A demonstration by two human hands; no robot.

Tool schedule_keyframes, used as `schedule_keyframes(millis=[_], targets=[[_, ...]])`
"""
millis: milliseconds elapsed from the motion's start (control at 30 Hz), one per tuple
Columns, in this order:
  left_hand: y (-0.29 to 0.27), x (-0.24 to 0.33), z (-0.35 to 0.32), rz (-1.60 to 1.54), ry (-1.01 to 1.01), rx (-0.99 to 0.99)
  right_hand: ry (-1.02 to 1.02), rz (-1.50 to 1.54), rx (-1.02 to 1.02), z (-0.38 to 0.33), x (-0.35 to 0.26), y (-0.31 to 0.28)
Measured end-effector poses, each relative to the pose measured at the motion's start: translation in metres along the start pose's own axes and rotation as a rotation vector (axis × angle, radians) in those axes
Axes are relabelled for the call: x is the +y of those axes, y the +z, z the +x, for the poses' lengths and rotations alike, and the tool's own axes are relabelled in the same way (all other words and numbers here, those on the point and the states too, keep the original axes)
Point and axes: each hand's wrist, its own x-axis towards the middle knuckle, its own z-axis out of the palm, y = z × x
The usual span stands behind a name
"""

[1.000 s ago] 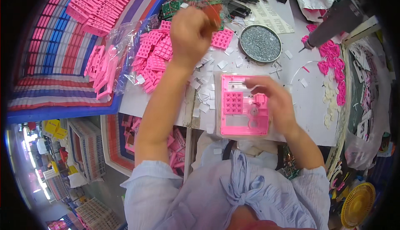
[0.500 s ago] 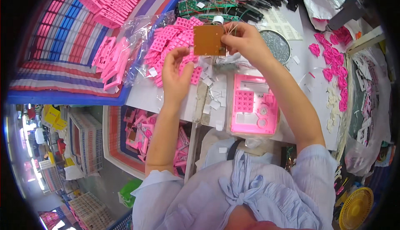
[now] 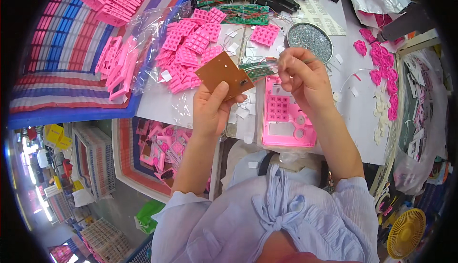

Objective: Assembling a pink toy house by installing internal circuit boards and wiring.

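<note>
Lowered toward the pink case, both hands grip: left brown board, right green board.

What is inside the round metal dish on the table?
The round metal dish holds a heap of tiny silvery bits, too small to identify. They cover the dish's bottom, so it cannot be seen.
</note>
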Motion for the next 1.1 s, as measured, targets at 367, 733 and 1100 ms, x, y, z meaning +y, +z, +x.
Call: schedule_keyframes(millis=[367,733,1100], targets=[[0.016,-0.018,-0.008,0.139,0.072,-0.063,0.237,-0.409,-0.031,-0.002,-0.022,0.008],[0.019,-0.016,-0.017,0.208,0.276,-0.339,0.403,-0.004,-0.137,0.005,-0.001,0.003],[0.025,-0.013,-0.014,0.195,0.187,-0.468,0.355,0.225,-0.238,-0.011,-0.006,-0.012]])
